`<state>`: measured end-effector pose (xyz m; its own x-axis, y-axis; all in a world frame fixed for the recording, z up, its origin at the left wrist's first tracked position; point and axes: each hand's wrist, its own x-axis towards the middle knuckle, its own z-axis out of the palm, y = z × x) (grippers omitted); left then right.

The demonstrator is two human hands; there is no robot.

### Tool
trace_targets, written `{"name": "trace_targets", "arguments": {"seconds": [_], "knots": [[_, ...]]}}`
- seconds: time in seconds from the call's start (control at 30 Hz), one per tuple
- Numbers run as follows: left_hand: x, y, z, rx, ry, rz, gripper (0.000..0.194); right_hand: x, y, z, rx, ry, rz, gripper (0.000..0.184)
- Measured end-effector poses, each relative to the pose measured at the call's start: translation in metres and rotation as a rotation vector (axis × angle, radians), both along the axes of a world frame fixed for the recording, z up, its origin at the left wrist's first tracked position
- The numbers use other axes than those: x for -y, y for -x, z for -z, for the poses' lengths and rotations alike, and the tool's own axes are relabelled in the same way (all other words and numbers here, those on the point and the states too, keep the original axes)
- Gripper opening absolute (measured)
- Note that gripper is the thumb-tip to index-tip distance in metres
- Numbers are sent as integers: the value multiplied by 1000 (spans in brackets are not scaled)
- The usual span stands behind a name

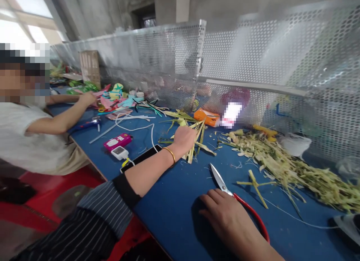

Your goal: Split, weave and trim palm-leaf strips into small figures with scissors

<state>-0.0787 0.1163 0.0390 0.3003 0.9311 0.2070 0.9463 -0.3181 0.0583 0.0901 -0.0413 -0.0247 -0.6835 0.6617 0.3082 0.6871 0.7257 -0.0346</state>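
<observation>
My left hand [184, 139], with a gold bangle at the wrist, reaches across the blue table. Its fingers are curled closed at a small pile of pale green-yellow plant strips [200, 145], whose ends stick out past it; the fingertips are hidden. Closer to me, my right hand [222, 212] hovers low or rests on the table, palm down, holding nothing, fingers loosely bent and apart. Right beside it lie scissors with red handles [251, 212], blades pointing away, partly covered by my hand. A small cross-shaped figure of plant strips [254, 183] lies to their right.
A long heap of shredded plant strips [298, 171] runs along the right. Behind stand an orange tissue pack [206, 117] and a lit screen [232, 114]. A magenta device [117, 141], white cable and dark phone [142, 158] lie left. A co-worker [36, 129] sits left; perforated metal panels [168, 62] close the back.
</observation>
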Motion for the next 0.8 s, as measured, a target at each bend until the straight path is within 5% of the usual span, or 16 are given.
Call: {"name": "trace_targets", "arguments": {"seconds": [0.47,0.8], "knots": [[-1,15,19,73,30,-18,21,-3,0,21,-35,-77,-4,30],[23,18,11,407,0,10,20,-6,-1,23,-73,-90,-5,26]]}}
